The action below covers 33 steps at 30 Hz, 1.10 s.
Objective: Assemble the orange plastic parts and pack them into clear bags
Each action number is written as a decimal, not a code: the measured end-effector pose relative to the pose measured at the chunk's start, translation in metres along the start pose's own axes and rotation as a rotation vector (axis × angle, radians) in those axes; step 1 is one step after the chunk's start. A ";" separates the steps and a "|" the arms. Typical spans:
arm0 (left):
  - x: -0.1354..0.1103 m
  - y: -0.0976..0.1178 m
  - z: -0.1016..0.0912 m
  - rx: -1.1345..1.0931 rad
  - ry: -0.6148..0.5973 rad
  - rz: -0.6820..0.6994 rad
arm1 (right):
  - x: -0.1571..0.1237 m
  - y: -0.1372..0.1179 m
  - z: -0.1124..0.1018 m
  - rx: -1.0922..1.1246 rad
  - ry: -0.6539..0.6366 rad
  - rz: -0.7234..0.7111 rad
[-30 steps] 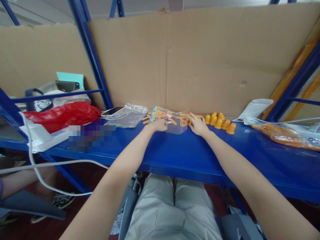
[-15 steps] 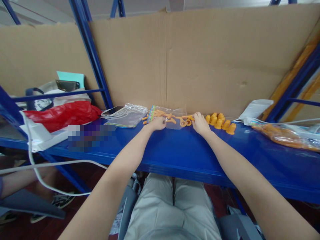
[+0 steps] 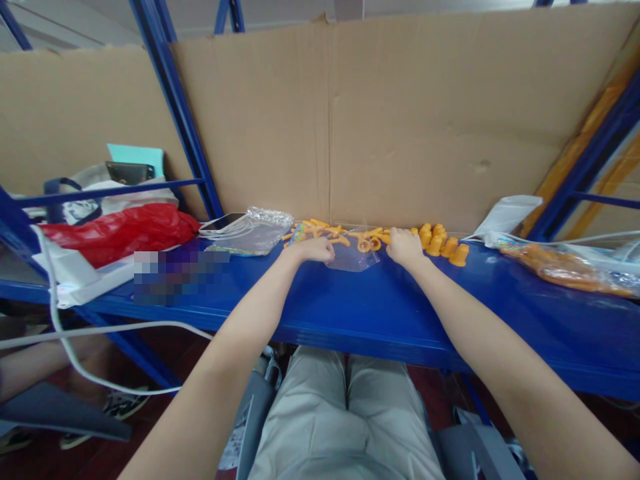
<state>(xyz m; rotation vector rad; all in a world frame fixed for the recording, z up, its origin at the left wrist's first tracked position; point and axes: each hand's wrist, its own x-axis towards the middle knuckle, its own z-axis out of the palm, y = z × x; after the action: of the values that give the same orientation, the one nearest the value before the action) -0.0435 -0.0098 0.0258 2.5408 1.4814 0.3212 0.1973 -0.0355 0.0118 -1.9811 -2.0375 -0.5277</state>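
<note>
My left hand is closed on a clear plastic bag with a colourful printed end. The bag stretches right from my fingers, low on the blue shelf. Orange branched plastic pieces lie just behind that hand, and two orange ring-shaped pieces sit between my hands. My right hand is curled beside the orange pieces, its fingers pointing left; what it grips is hidden. Directly right of it, several orange thimble-shaped cups stand in a cluster.
A cardboard panel rises behind the blue shelf. To the left lie a flat clear packet with a phone and white cable, and a red plastic bag. A clear bag of orange parts lies right.
My left hand has drawn the clear bag slightly toward me, and its edge now lies nearer the front of the shelf. My right hand has shifted slightly and curled more.
</note>
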 end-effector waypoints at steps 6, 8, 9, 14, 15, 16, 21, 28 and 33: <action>-0.003 0.008 -0.001 -0.043 -0.177 -0.015 | -0.004 -0.003 -0.011 -0.005 -0.078 0.102; -0.004 0.012 0.000 -0.026 -0.139 -0.038 | -0.004 -0.002 -0.012 -0.002 -0.095 0.114; -0.004 0.013 0.001 -0.005 -0.111 -0.049 | -0.004 -0.001 -0.012 -0.002 -0.105 0.116; 0.002 0.012 0.010 0.075 -0.024 -0.060 | -0.002 0.004 -0.016 0.010 -0.063 0.132; 0.003 0.010 0.011 0.068 -0.018 -0.060 | -0.002 0.005 -0.017 0.017 -0.026 0.141; 0.004 0.009 0.012 0.056 -0.017 -0.053 | -0.001 0.006 -0.018 0.027 0.016 0.149; 0.006 0.003 0.015 -0.021 -0.046 0.058 | 0.002 0.010 -0.017 0.141 0.184 0.113; 0.000 0.010 0.012 -0.026 -0.079 -0.028 | 0.006 0.010 -0.013 0.289 0.323 -0.010; -0.004 0.017 0.010 0.010 -0.075 -0.062 | 0.003 0.006 -0.018 0.339 0.339 -0.084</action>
<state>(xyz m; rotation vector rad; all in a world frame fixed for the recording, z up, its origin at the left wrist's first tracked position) -0.0281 -0.0219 0.0203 2.4794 1.5338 0.2074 0.2018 -0.0404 0.0298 -1.5046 -1.8591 -0.4619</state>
